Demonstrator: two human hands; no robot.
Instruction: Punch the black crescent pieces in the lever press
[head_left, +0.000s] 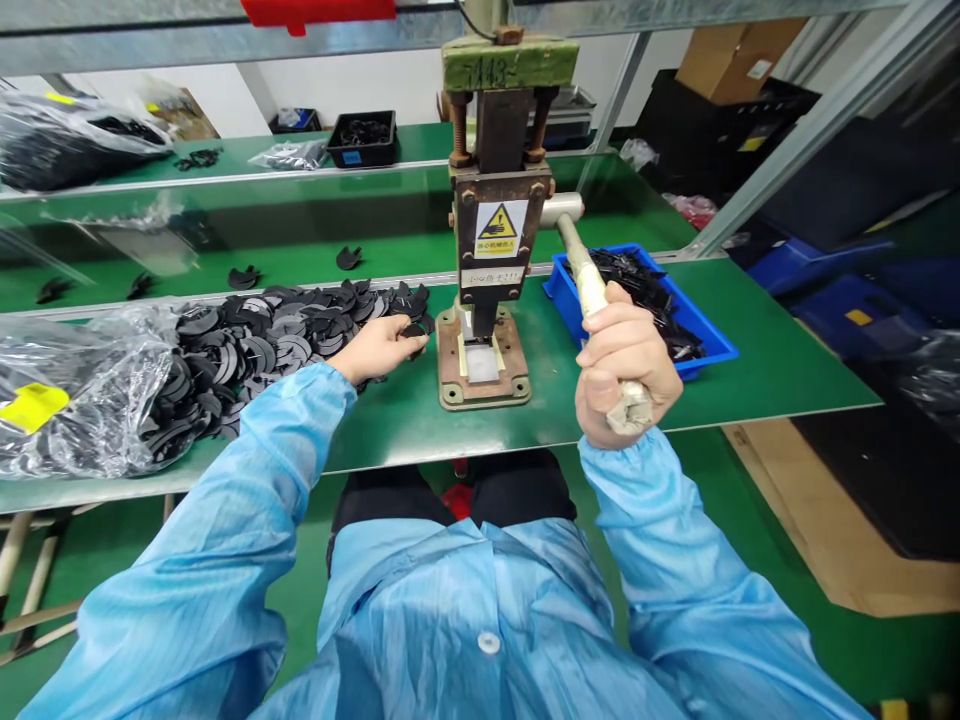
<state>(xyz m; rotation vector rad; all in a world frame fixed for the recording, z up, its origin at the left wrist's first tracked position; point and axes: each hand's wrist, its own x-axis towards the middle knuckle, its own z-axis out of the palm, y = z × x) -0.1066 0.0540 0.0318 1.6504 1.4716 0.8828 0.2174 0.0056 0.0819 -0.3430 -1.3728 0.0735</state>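
My right hand [626,365] is wrapped round the tape-covered lever [589,280] of a hand press [501,230]. At the right edge of the pile, my left hand [382,348] pinches a black curved plastic piece [415,332], partly hidden by the fingers. The pile of black curved pieces [262,335] spreads left from there, spilling out of a clear plastic bag [82,390]. On the press base [450,370] sits a pale metal block [481,363], with the dark ram just above it.
Behind the lever stands a blue tray [712,350] of thin black parts. A black bin [364,138] and a stuffed plastic bag [67,145] occupy the rear shelf. A metal post [802,130] slants at the right. Several loose black pieces [244,278] lie behind the pile.
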